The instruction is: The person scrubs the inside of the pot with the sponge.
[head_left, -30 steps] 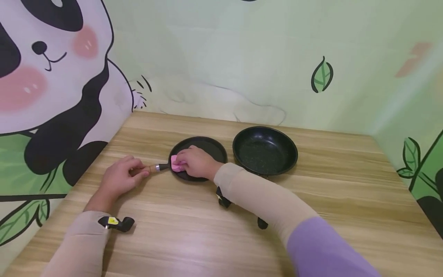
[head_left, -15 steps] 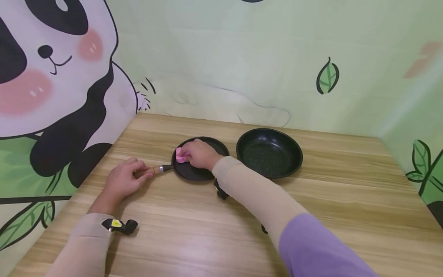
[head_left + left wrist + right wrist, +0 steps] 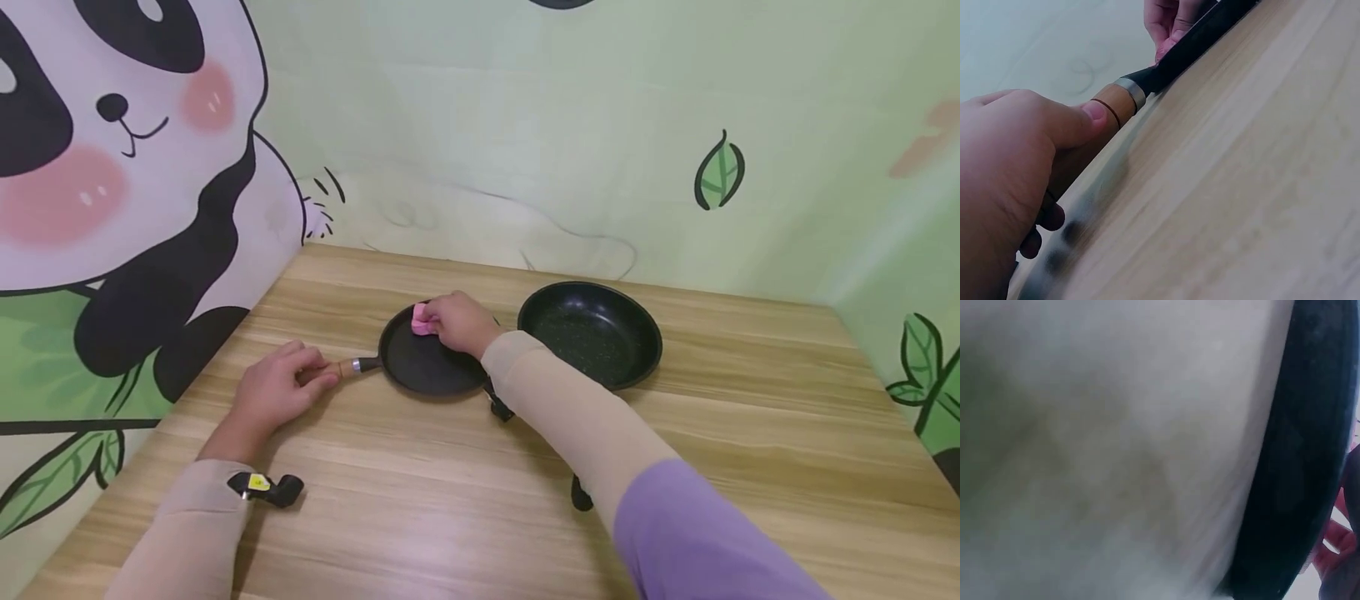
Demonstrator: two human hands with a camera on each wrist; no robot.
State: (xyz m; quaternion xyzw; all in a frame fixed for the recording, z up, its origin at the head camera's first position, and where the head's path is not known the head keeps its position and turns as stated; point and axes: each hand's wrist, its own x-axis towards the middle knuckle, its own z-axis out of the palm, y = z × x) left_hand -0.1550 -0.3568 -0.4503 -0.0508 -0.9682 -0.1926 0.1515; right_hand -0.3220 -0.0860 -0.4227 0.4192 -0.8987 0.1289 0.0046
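Observation:
A flat black frying pan (image 3: pixel 431 367) with a wooden handle (image 3: pixel 341 369) lies on the wooden table. My left hand (image 3: pixel 281 385) grips that handle, the thumb along its top in the left wrist view, where the wood ends in a metal collar (image 3: pixel 1132 92). In my right hand (image 3: pixel 467 323) a pink sponge (image 3: pixel 423 320) is pinched against the pan's inner surface, near the far rim. The right wrist view is blurred; the dark side of a pan (image 3: pixel 1291 450) fills its right part, with some fingers (image 3: pixel 1338 537) beyond.
A deeper black frying pan (image 3: pixel 592 333) stands to the right, its handle mostly hidden under my right forearm, with the handle end (image 3: pixel 581 494) showing. The table (image 3: pixel 750 400) meets a wall painted with a panda and leaves (image 3: pixel 720 171).
My right hand has slid the sponge from beside the handle joint up and to the right, toward the far rim. The left hand keeps its grip; the head view has shifted slightly.

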